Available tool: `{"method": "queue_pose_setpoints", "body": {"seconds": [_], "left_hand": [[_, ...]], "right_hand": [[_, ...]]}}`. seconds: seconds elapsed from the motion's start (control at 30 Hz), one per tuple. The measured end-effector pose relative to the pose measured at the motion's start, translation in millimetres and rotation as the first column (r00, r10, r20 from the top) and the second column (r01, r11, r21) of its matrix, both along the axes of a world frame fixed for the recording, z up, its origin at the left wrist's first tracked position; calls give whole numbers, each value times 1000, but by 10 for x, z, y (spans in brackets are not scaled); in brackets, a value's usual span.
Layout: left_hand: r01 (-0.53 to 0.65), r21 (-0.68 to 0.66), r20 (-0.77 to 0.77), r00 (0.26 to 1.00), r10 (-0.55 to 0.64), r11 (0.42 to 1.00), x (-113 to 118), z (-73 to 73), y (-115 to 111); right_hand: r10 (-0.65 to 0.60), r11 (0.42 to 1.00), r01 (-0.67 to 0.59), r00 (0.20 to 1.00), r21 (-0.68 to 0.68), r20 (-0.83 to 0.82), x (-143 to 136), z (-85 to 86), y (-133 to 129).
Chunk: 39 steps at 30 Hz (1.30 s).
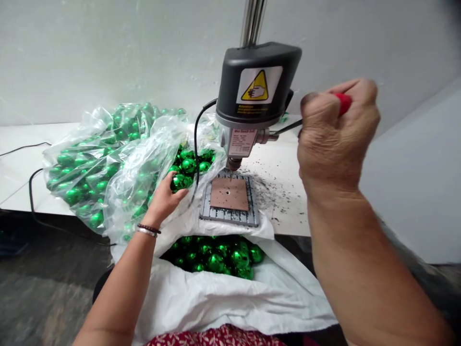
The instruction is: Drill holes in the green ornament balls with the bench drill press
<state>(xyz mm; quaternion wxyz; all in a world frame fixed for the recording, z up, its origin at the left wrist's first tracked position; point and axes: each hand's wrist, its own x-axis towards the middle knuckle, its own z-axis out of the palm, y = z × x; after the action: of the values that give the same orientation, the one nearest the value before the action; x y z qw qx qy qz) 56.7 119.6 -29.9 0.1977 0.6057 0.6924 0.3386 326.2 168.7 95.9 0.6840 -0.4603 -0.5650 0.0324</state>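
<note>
My left hand (165, 197) is closed around a shiny green ball (182, 181) at the mouth of a clear plastic bag (126, 178) full of similar balls. Wrapped round the red-knobbed feed lever (288, 127) of a small bench drill (257, 86) is my right hand (334, 129), raised at the right. Beneath the drill bit (231, 176), a square brown board (236, 199) with a small hole lies on the grooved metal base (248, 218). The bit stands above the board, and no ball sits under it.
Dark shavings (266, 187) are scattered on the white table (291, 216) right of the base. A white sack (230, 302) with more green balls (216, 262) lies across my lap. A black cable (196, 129) hangs from the drill beside the bag.
</note>
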Motion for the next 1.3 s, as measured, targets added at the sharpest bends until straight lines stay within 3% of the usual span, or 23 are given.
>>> {"method": "queue_pose_setpoints", "body": {"seconds": [0.07,0.13,0.3,0.43,0.53,0.67,0.9,1.1,1.3], "left_hand": [[109,56,298,947,-121,992,64,105,-69],[189,80,461,864,-204,979,168,189,-131],[348,8,554,779,-294,938,507,169,-162],[352,-75,458,843,-282,933,699,24,-58],[325,-44,340,894,-292,945,766,-33,50],[310,-27,175,937,-301,950,802,-41,164],[278,-147,26,960,-277,949,774,-31,237],[368,-136,42,930,-366,920,739,-47,353],[325,-183,68,946,-318,928,724,-82,449]], "right_hand": [[-1,1000,1,1000,23,15,5,-17,7],[0,999,-1,1000,38,24,8,-34,9],[21,998,-24,998,59,60,8,-59,2],[53,998,-54,999,38,8,5,-63,3],[85,996,-85,996,17,-6,4,-59,-3],[97,995,-96,995,14,-15,-3,-38,-35],[83,996,-84,996,-2,-44,-15,21,-73],[97,995,-98,994,-34,-49,-11,39,-91],[85,995,-86,996,-50,-23,-11,57,-118]]}}
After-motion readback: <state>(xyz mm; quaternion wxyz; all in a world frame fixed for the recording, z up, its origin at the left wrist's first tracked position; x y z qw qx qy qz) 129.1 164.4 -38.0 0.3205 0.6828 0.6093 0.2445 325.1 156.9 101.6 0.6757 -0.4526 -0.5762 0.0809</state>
